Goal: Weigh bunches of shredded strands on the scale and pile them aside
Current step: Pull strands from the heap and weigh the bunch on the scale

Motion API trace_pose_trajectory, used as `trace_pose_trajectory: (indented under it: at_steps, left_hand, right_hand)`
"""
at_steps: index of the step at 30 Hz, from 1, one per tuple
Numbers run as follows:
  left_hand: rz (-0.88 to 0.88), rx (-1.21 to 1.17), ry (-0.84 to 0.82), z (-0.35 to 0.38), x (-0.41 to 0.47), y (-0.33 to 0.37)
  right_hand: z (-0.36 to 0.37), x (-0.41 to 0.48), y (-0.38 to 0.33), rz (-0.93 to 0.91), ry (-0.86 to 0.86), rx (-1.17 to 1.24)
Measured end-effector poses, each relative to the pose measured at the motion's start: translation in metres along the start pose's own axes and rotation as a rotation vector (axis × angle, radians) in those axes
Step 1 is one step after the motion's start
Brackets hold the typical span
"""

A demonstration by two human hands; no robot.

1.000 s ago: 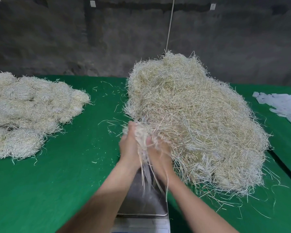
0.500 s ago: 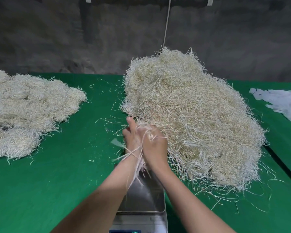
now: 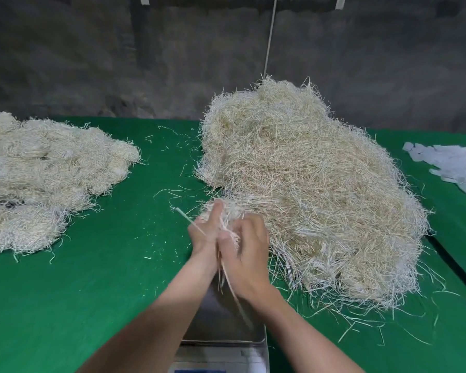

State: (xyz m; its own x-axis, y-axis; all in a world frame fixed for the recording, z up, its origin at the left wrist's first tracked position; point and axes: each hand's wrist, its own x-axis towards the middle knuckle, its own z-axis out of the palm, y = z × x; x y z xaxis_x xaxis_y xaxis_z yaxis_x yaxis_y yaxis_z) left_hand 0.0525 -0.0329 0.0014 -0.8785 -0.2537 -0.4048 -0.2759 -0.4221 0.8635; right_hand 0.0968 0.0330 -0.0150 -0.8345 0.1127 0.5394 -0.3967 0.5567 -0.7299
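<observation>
Green worktop (image 3: 92,278) under dark rough wall (image 3: 92,63), big heap (image 3: 307,197) centre, pile (image 3: 38,179) at left, left hand (image 3: 203,235) and right hand (image 3: 249,257) gripping a bunch (image 3: 227,216) above steel scale (image 3: 221,319), bottom centre

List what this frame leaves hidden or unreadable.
Head view:
scale display: cut by the bottom edge, unreadable.
bunch: mostly hidden inside left hand and right hand.
left pile: cut by the left edge.
white scraps: cut by the right edge, too blurred to identify.
</observation>
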Motion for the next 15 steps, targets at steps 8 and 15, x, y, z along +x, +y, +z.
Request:
trace_pose_trajectory:
  at_steps: [8, 15]
  left_hand:
    - [0.167, 0.035, -0.190, 0.010, -0.015, 0.020]
    - [0.496, 0.256, -0.128, 0.010, -0.007, 0.021]
  right_hand:
    - [-0.016, 0.058, -0.006, 0.303, -0.015, 0.019]
    - [-0.017, 0.041, -0.014, 0.561, -0.284, 0.395]
